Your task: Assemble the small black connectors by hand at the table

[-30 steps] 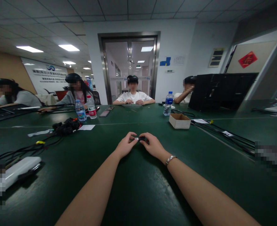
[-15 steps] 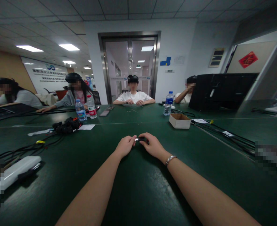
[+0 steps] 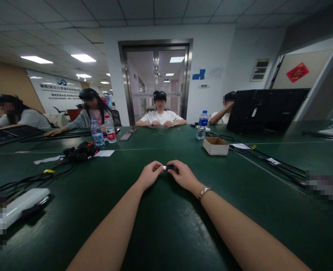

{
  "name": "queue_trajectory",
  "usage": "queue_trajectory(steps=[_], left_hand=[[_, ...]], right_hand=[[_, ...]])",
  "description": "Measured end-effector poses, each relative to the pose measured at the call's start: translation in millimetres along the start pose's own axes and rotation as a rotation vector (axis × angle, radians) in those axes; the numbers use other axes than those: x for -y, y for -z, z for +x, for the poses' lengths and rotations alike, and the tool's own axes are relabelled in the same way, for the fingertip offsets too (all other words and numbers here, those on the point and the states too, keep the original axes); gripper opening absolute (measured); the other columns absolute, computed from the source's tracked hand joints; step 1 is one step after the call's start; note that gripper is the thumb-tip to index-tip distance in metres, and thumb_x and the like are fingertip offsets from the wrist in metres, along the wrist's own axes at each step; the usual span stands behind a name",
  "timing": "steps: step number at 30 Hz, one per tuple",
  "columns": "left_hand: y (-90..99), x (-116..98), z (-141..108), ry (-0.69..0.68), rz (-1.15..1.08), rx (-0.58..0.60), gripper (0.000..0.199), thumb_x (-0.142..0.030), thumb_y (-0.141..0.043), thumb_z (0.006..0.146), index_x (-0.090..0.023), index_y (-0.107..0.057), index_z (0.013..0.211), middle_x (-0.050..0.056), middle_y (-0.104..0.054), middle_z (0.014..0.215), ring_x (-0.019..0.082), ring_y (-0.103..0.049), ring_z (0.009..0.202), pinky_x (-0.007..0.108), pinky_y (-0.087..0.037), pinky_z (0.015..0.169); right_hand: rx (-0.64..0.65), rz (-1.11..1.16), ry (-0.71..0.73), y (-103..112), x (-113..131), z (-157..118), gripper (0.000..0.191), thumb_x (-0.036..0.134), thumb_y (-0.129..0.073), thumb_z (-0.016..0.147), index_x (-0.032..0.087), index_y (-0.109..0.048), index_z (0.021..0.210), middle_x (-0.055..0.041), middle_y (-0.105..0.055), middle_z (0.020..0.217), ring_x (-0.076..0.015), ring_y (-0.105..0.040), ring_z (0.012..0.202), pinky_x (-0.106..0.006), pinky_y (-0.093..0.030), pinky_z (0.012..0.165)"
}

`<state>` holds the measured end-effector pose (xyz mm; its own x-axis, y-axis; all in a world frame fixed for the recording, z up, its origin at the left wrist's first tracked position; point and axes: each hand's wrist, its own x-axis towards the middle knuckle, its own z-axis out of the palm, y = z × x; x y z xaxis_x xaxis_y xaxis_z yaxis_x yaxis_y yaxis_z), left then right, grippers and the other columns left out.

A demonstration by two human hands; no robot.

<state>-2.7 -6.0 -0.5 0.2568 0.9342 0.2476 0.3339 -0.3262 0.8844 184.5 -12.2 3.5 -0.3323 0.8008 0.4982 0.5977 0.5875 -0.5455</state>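
Observation:
A small black-and-silver stick, too small for me to tell its kind, lies level between my two hands, just above or on the green table. My left hand is closed, its thumb and fingertips at the silver end. On the other side my right hand pinches the black part, thumb below and fingers curved over the top. Fingers cover part of the stick at both ends. A metal bracelet circles my right wrist.
An open cardboard box stands beyond my right hand, near a blue-capped bottle. Cables run along the right. At left are a white device, black gear and two bottles. Several people sit around the green table.
My left hand's fingers have shifted slightly, and a little more of the silver part shows between the hands. My right hand looks nearly unchanged.

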Motion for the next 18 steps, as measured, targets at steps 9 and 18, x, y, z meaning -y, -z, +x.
queue_trajectory(steps=[9,18], left_hand=[[-1.0,3.5,2.0,0.024,0.232,-0.037,0.053,-0.061,-0.033,0.085,-0.018,-0.062,0.074,0.002,-0.064,0.071,0.016,-0.058,0.069,0.029,-0.044,0.072],[-1.3,-2.0,-1.8,0.013,0.095,-0.057,0.039,-0.053,-0.045,0.084,-0.019,-0.061,0.094,0.003,-0.066,0.082,0.017,-0.06,0.075,0.029,-0.046,0.073]], right_hand=[[0.0,-0.003,0.03,-1.9,-1.4,-0.7,0.022,0.02,-0.058,0.082,0.021,-0.061,0.105,-0.0041,-0.063,0.098,-0.0151,-0.057,0.084,-0.031,-0.046,0.076],[0.002,0.004,-0.005,-0.7,-1.2,-0.1,0.021,0.02,-0.057,0.083,0.021,-0.061,0.103,-0.004,-0.063,0.099,-0.0155,-0.056,0.083,-0.031,-0.046,0.077]])
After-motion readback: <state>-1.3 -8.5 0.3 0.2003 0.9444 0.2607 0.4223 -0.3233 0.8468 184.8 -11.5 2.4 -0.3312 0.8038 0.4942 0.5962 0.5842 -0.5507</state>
